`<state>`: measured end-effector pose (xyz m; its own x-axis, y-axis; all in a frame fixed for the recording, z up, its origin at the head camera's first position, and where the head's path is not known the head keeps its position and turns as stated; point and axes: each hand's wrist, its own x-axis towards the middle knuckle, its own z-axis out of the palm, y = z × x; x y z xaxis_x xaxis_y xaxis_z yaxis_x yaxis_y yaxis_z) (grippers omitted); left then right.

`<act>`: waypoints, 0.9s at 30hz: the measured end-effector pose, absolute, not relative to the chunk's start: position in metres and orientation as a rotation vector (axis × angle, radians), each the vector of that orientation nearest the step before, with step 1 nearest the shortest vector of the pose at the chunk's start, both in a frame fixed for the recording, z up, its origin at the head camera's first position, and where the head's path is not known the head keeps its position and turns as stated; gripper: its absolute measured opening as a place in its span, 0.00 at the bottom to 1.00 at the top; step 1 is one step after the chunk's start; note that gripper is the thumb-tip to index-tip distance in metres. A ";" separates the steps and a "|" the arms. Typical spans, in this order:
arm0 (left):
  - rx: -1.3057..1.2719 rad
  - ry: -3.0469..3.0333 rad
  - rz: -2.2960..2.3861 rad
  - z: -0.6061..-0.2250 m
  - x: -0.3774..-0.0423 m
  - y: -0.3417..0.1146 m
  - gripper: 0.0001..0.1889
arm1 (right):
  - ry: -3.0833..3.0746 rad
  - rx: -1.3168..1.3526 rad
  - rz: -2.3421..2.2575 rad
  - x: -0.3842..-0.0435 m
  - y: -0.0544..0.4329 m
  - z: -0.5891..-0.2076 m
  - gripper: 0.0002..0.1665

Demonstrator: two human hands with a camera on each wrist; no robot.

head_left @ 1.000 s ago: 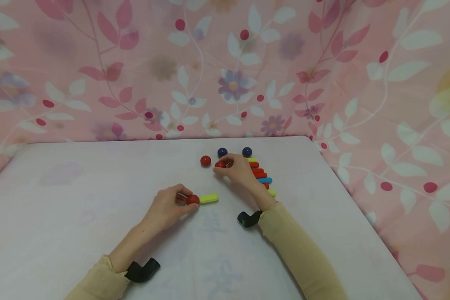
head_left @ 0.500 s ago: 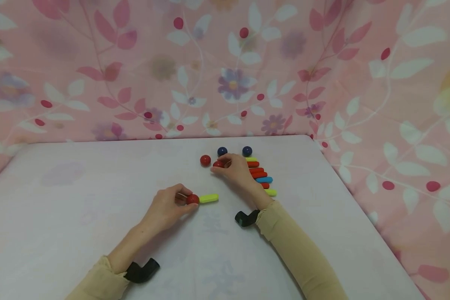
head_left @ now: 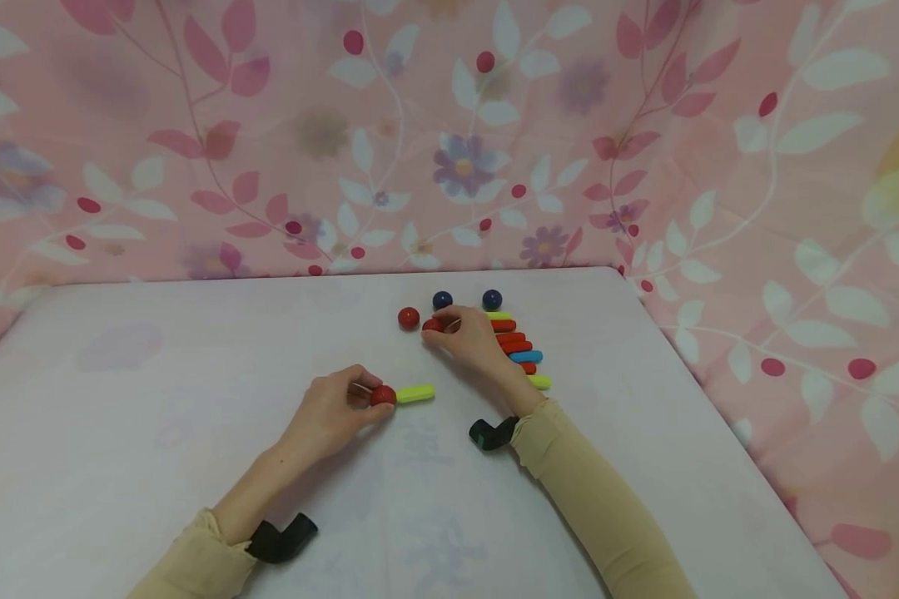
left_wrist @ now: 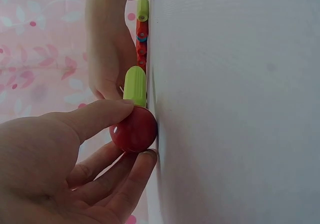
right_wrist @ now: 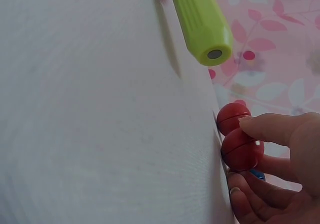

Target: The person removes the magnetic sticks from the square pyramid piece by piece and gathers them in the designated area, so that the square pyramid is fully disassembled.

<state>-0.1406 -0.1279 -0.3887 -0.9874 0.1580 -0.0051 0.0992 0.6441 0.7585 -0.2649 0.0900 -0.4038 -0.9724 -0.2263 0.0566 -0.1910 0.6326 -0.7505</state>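
Observation:
Between thumb and fingers, my left hand (head_left: pixel 333 416) pinches a glossy red ball (left_wrist: pixel 134 129) low over the white table. A yellow-green magnetic rod (head_left: pixel 416 393) extends from that ball toward the right; its free end shows a grey metal disc in the right wrist view. Farther back, my right hand (head_left: pixel 472 337) pinches a second red ball (right_wrist: pixel 242 150) near the tabletop. Just to its left sits a third red ball (head_left: pixel 408 318), overlapped by the held one in the right wrist view. The right hand partly covers the row of rods behind it.
Two dark blue balls (head_left: pixel 492 299) stand near the table's back edge. Beside the right wrist lies a row of rods: several red rods (head_left: pixel 513 343), a blue rod (head_left: pixel 528 357) and yellow-green rods (head_left: pixel 539 383). A floral pink cloth (head_left: pixel 307 141) rises behind the table.
My right hand has shifted slightly left with its red ball, closer to the loose red ball. The left hand keeps its ball and rod in nearly the same spot.

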 end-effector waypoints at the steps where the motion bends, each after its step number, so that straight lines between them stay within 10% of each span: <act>1: 0.217 2.784 1.277 -0.389 -0.141 -0.128 0.14 | 2.800 -0.358 -1.277 -0.265 0.090 -0.404 0.21; 27: 0.218 2.788 1.295 -0.395 -0.134 -0.124 0.15 | 2.728 -0.471 -1.433 -0.234 0.110 -0.365 0.27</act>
